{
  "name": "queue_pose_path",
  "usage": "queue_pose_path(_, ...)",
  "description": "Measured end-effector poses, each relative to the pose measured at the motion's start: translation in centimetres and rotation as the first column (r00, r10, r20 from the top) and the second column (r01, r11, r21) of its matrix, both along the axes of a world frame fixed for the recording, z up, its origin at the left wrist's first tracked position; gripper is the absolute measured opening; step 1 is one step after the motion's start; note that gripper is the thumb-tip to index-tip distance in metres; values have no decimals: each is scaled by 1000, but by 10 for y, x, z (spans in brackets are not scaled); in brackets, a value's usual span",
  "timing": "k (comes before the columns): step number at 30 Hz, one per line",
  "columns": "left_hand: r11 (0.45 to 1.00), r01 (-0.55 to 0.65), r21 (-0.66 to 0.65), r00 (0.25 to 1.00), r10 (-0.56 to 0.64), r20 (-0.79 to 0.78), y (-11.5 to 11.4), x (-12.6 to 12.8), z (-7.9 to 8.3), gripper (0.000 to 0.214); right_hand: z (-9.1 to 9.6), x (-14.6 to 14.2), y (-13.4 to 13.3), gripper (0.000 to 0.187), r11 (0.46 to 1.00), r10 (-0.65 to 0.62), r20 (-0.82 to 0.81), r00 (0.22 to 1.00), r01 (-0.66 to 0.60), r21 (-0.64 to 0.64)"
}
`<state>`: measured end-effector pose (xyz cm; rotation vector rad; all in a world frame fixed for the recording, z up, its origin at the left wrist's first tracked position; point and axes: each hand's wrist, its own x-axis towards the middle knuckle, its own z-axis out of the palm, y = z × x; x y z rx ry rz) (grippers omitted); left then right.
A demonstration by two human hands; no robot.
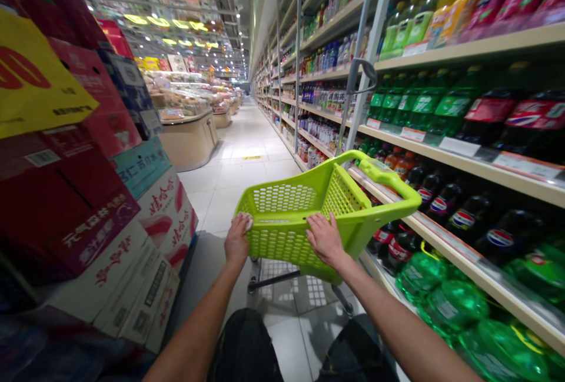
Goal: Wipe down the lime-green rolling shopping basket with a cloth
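A lime-green plastic shopping cart [282, 246] stands sideways in front of me, its handle to the right. My left hand [237, 239] is closed at the cart's left corner, with a small wadded white cloth [249, 222] pressed against the rim. Whether the cloth is fabric or paper I cannot tell. My right hand [325, 238] grips the near side rim, fingers hooked over the top edge and thumb raised along it. Nothing shows inside the visible part of the basket.
Shelves of bottled drinks [454, 99] run along the right, close to the cart handle. Stacked drink cartons [101, 252] rise at the left. A tiled aisle [247, 140] leads away ahead, past a display counter [188, 140]. A grey hooked pole [353, 85] leans on the shelving.
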<state>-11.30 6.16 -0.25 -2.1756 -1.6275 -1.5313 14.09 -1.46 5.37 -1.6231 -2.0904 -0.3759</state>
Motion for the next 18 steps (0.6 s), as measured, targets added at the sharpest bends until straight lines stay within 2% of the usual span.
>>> queue_pose_path(4,967,251,51,960,-241,-140,-11,45,4,42,-1,0,1,35,1000,5,3,1000,-5,12)
queue_pose_path(6,942,330,63,931,-313,-188,-15,58,5,40,-1,2,1,35,1000,16,19,1000,-16,18)
queue_pose_path(8,949,308,62,939,-292,-183,-15,50,3,41,-1,4,1,35,1000,20,32,999,-21,19)
queue_pose_path(11,991,127,51,987,-121,-104,-8,18,-2,44,-1,3,0,35,1000,13,27,1000,-13,12)
queue_pose_path(13,998,33,49,998,-30,-58,-5,7,-4,46,-2,1,-1,35,1000,3,19,1000,-3,13)
queue_pose_path(15,996,58,61,996,-54,-68,-7,15,-4,47,-3,0,-1,35,1000,-7,14,1000,7,20)
queue_pose_path(18,970,229,83,963,-214,-165,-15,44,-4,47,-3,0,-2,35,1000,-11,17,1000,10,27)
